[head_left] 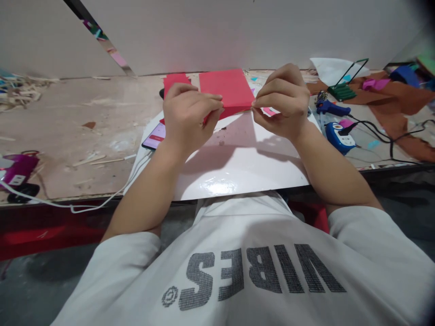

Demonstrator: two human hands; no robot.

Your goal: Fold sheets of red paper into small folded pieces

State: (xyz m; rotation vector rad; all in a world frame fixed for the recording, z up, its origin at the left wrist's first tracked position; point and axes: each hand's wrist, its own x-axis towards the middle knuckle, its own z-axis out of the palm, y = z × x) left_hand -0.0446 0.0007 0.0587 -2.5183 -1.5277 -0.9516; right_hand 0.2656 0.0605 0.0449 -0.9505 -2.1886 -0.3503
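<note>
A red sheet [226,86], which looks like paper or thin foam, is held up over a glossy white board [217,174]. Its near edge is bent down into a narrow strip. My left hand [192,111] pinches the near left part of that edge between thumb and fingers. At the near right corner, my right hand [282,102] pinches it with the fingertips. Behind my left hand lies another red piece [176,80], partly covered. A phone [154,136] with a lit screen rests by my left wrist, a white cable running from it.
On the right are a blue glue gun [333,108], a blue power socket block [340,137] with black cables, a green wire stand [342,90] and brown sheets [390,117]. Thin wood sticks [25,93] pile up at far left. A purple device [20,168] sits at the left edge.
</note>
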